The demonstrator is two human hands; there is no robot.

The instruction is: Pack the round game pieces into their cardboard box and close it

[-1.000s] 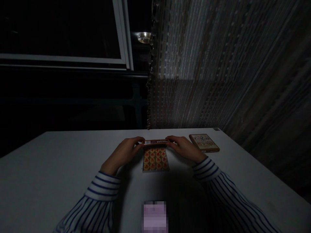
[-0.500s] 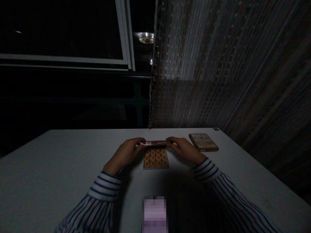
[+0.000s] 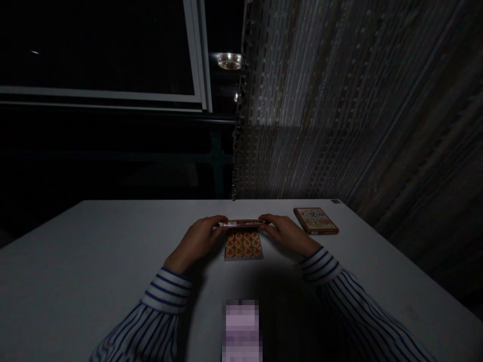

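Note:
My left hand (image 3: 196, 240) pinches the left end of a brown box sleeve (image 3: 245, 223), whose narrow side with a white barcode label faces me. At the other end, my right hand (image 3: 289, 233) grips the same sleeve between thumb and fingers. From under the sleeve a tray of xiangqi pieces (image 3: 243, 245) sticks out toward me, lying on the white table (image 3: 132, 241). The round pieces are pale with red characters and sit in rows. How much of the tray lies beneath the sleeve is hidden.
A flat brown box with a printed light top (image 3: 317, 220) lies on the table at the right. A string curtain (image 3: 298, 100) hangs behind the table's far edge. A blurred, pixelated pale object (image 3: 242, 329) is at the near edge.
The view has shifted slightly. Both hands keep their hold on the sleeve, and the tray still sticks out by about the same amount.

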